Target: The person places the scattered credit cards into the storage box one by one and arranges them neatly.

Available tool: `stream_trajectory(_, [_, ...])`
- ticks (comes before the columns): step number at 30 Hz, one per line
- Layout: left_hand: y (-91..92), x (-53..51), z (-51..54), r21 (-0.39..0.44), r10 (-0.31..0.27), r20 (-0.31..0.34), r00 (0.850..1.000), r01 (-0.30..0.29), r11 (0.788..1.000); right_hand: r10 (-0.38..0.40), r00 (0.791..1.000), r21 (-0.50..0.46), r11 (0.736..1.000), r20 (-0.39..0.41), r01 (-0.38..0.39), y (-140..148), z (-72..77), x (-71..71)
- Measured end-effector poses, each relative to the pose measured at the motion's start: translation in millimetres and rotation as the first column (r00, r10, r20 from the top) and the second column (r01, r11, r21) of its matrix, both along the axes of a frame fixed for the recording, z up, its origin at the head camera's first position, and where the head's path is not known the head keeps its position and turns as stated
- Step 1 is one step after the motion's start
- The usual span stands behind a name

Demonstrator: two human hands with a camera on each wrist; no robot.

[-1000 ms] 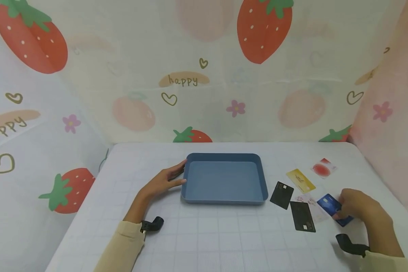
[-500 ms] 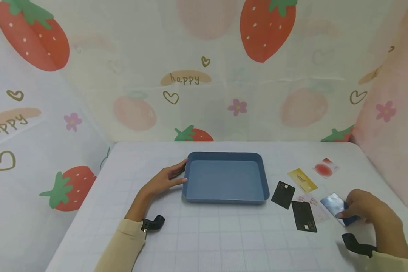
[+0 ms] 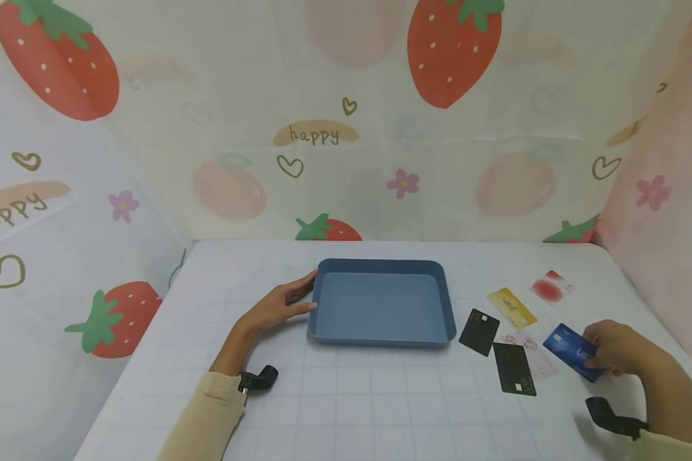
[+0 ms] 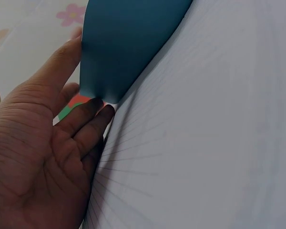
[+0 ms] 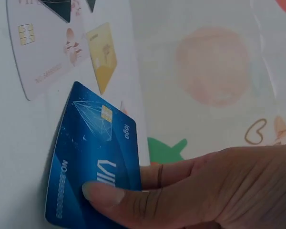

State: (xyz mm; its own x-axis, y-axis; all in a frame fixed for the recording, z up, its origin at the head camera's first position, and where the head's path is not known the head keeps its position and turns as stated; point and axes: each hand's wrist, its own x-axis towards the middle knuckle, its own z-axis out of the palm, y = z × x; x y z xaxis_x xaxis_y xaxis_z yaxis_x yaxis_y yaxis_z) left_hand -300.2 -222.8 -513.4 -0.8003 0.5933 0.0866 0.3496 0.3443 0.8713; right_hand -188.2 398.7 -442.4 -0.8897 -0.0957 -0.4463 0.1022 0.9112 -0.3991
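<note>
My right hand [image 3: 623, 349] pinches a blue VIP card [image 3: 566, 349] at the right of the table. In the right wrist view the thumb lies on the printed face of this card [image 5: 90, 138], which tilts with its gold chip showing. At the table's centre is a shallow blue tray [image 3: 380, 310] with nothing in it. My left hand [image 3: 272, 308] touches the tray's left side, its thumb and fingers spread and extended. Seen from the left wrist, the fingertips [image 4: 107, 112] are at the lower edge of the tray's wall [image 4: 128, 43].
Between tray and right hand lie two black cards [image 3: 479, 331], a gold card [image 3: 512, 308] and a pale pink-patterned card [image 3: 539, 360], partly under the nearer black VIP card [image 3: 514, 369]. Farther back is a red-and-white card [image 3: 551, 288]. Strawberry-print cloth [image 3: 403, 128] hangs behind the table.
My right hand has shifted slightly right with the blue card, whose near edge has risen and whose face shows more. The left hand keeps its place at the tray.
</note>
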Motion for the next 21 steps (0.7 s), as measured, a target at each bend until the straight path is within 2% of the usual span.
stream_trajectory(7, [-0.9, 0.1, -0.4, -0.002, 0.005, -0.001, 1.000, -0.005, 1.000, 0.036, 0.991, -0.051, 0.998, -0.125, -0.043, 1.5, 9.4, -2.8])
stream_trajectory(13, [-1.3, 1.6, -0.2, -0.002, 0.019, -0.017, 1.000, -0.019, 1.000, 0.038, 0.949, -0.051, 0.997, -0.313, -0.057, -9.2, 15.2, -2.7])
stream_trajectory(17, [-1.3, 2.2, 1.2, 0.023, 0.024, -0.015, 1.000, -0.023, 0.999, -0.004, 0.930, -0.103, 0.994, -0.367, -0.036, -20.5, 15.3, -1.9])
stream_trajectory(21, [-1.1, 1.9, -0.5, 0.086, 0.014, 0.016, 1.000, -0.015, 0.996, -0.044, 0.912, -0.138, 0.990, -0.409, -0.013, -29.4, 15.1, -1.1])
